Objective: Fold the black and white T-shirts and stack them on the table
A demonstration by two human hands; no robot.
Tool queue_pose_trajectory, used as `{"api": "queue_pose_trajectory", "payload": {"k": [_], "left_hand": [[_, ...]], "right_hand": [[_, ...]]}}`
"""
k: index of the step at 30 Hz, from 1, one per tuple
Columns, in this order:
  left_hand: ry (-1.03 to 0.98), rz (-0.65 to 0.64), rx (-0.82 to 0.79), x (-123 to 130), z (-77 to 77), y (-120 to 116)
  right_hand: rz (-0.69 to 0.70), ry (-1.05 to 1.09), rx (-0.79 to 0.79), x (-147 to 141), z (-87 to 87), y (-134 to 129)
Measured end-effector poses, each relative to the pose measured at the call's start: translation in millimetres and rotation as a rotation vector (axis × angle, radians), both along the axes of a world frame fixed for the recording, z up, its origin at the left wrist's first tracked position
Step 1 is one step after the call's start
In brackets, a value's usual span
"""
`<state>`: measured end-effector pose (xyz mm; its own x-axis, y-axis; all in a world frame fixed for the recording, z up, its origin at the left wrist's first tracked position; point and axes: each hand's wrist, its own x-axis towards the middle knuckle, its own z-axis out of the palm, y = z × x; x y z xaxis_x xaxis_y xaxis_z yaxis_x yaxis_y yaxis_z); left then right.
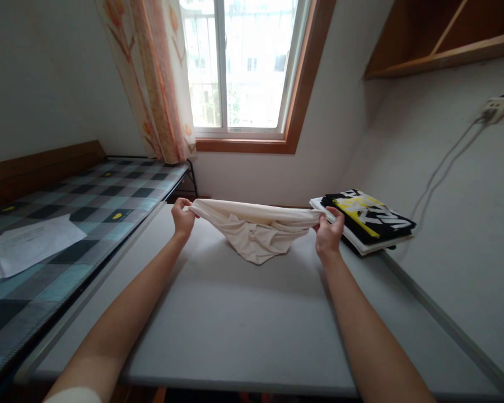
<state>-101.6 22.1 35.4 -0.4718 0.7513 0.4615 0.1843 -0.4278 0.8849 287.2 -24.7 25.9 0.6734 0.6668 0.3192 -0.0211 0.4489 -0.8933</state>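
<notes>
A cream-coloured cloth garment (260, 235) is stretched sideways between my two hands, above the far part of the grey table (235, 324). Its upper edge is pulled nearly straight, while the lower part hangs in folds to a blunt point at the tabletop. My left hand (183, 217) pinches the left corner between thumb and fingers. At the right corner, my right hand (330, 230) grips the fabric the same way. What kind of garment it is, I cannot tell.
Folded clothes (367, 218), black, yellow and white, lie stacked at the table's far right. Left of the table stands a bed with a checked cover (130, 187) and white papers (37, 246) on it. A cable (441, 162) hangs on the right wall beneath a wooden shelf (445, 59).
</notes>
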Motion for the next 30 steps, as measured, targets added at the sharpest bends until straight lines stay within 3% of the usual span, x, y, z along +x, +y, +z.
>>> {"api": "queue_pose_trajectory", "payload": {"k": [3, 7, 9, 10, 12, 15, 17, 19, 21, 25, 28, 30], "left_hand": [[-0.167, -0.138, -0.186, 1, 5.9, -2], [-0.345, -0.536, -0.384, 4, 15.5, -7], [-0.387, -0.652, -0.426, 8, 15.9, -8], [-0.366, -0.645, -0.446, 11, 14.8, -8], [-0.191, -0.494, -0.457, 17, 11.0, -9], [0.296, -0.205, -0.3, 27, 5.6, -14], [0.597, -0.273, -0.174, 35, 4.4, -21], [0.821, -0.506, -0.105, 44, 4.2, -30], [0.994, -0.651, -0.083, 54, 3.5, -39], [1.186, -0.632, -0.083, 64, 1.0, -45], [1.156, -0.608, -0.047, 56, 4.1, -37], [1.067, -0.519, 0.004, 44, 10.3, -29]], "right_hand": [[-0.051, -0.294, 0.009, -6, 6.8, -6], [-0.054, -0.504, -0.026, -10, 12.3, -12], [0.011, -0.54, -0.066, -12, 12.4, -13], [0.051, -0.563, -0.084, -14, 11.7, -13], [0.115, -0.651, -0.118, -19, 8.8, -13], [0.141, -0.861, -0.183, -27, 1.7, -14], [0.178, -0.981, -0.231, -31, -3.5, -16], [0.248, -1.07, -0.276, -33, -8.0, -18], [0.299, -1.141, -0.298, -34, -11.0, -19], [0.165, -1.207, -0.342, -32, -11.6, -18], [-0.029, -1.182, -0.336, -27, -9.2, -16], [-0.117, -1.143, -0.294, -23, -7.0, -15]]}}
